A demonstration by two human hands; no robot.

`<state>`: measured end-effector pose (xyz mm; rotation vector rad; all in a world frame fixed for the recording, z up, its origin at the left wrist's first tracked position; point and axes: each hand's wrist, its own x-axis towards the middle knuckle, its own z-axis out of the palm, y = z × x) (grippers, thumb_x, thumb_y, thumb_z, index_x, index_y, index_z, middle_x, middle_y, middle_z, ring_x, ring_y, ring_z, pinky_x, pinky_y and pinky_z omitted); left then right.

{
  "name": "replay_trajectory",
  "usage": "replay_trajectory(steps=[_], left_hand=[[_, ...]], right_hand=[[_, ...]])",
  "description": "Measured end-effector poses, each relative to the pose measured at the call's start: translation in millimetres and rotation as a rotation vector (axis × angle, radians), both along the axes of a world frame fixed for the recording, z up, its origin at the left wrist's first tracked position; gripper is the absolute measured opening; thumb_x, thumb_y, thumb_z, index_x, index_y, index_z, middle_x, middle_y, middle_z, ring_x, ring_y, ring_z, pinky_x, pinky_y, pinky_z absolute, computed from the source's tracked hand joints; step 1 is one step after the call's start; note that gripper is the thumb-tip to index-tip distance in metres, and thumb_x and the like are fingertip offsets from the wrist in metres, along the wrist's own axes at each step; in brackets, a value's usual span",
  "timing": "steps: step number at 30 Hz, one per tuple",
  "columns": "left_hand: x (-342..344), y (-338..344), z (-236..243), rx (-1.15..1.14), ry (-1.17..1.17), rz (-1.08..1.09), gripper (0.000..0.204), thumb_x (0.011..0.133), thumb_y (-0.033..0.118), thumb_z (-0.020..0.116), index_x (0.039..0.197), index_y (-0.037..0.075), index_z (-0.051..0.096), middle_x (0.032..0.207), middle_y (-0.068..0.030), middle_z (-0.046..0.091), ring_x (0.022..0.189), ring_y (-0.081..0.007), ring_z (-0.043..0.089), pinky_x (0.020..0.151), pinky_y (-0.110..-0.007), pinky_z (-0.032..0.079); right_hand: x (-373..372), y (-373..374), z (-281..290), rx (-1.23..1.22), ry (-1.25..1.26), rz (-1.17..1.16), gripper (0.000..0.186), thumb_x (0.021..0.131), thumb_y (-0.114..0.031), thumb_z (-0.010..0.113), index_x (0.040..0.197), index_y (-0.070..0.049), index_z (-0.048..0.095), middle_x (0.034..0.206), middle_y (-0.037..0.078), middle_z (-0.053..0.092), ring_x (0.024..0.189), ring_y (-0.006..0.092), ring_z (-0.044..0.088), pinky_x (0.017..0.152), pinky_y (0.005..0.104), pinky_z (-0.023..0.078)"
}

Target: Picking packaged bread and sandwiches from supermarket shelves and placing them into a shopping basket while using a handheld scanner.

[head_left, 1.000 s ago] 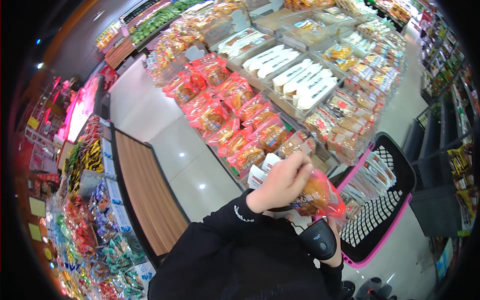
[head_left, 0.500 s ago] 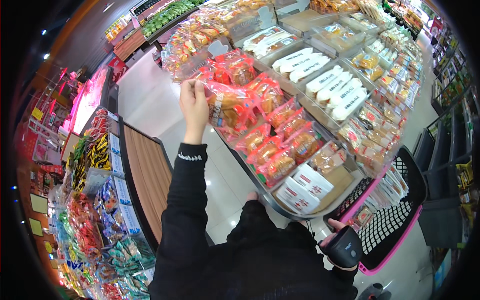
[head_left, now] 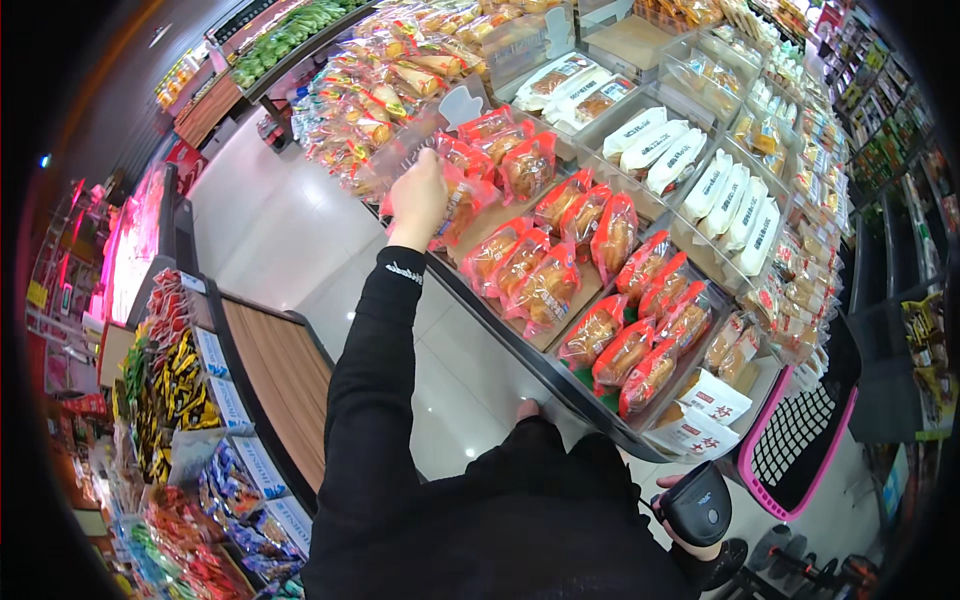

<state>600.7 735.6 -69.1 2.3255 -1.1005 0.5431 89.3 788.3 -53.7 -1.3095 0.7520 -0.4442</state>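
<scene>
My left hand (head_left: 421, 198) is closed on the top of a bread bag (head_left: 462, 205), clear plastic with red print and a brown bun inside. It is over the left corner of the bread display, beside several similar red bread bags (head_left: 543, 285) lying in rows. The fingertips are partly hidden behind the hand. Low at the right, my right hand (head_left: 703, 549) is wrapped round a black rounded handheld device (head_left: 697, 505), close to my body.
White-wrapped loaves (head_left: 735, 208) fill clear bins farther right. White packets (head_left: 697, 433) lie at the display's near corner. A black basket with a pink rim (head_left: 783, 508) stands right of it. On my left is a wood-topped counter (head_left: 268, 365) with bagged sweets (head_left: 180, 380).
My left hand has brought the bread bag down among the others at the display's left corner. The view has shifted, and the right hand still holds the black device.
</scene>
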Motion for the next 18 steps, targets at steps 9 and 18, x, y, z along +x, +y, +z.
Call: replay_trajectory(steps=[9, 18], left_hand=[[5, -21, -45, 0.141, 0.080, -0.202, 0.023, 0.076, 0.022, 0.055, 0.088, 0.003, 0.050, 0.066, -0.0147, 0.058, 0.063, -0.0310, 0.058, 0.056, -0.041, 0.045], [40, 17, -46, 0.205, 0.469, -0.309, 0.033, 0.074, 0.029, 0.056, 0.087, -0.001, 0.059, 0.080, -0.0165, 0.059, 0.076, -0.0273, 0.058, 0.068, -0.035, 0.044]], right_hand=[[29, 8, 0, -0.053, 0.036, 0.016, 0.045, 0.063, -0.003, 0.063, 0.103, 0.006, 0.047, 0.092, 0.012, 0.055, 0.077, 0.0137, 0.056, 0.068, 0.0244, 0.044], [43, 9, -2, -0.069, 0.088, -0.053, 0.032, 0.064, -0.009, 0.065, 0.092, 0.005, 0.057, 0.096, 0.015, 0.059, 0.082, 0.0147, 0.057, 0.071, 0.0253, 0.044]])
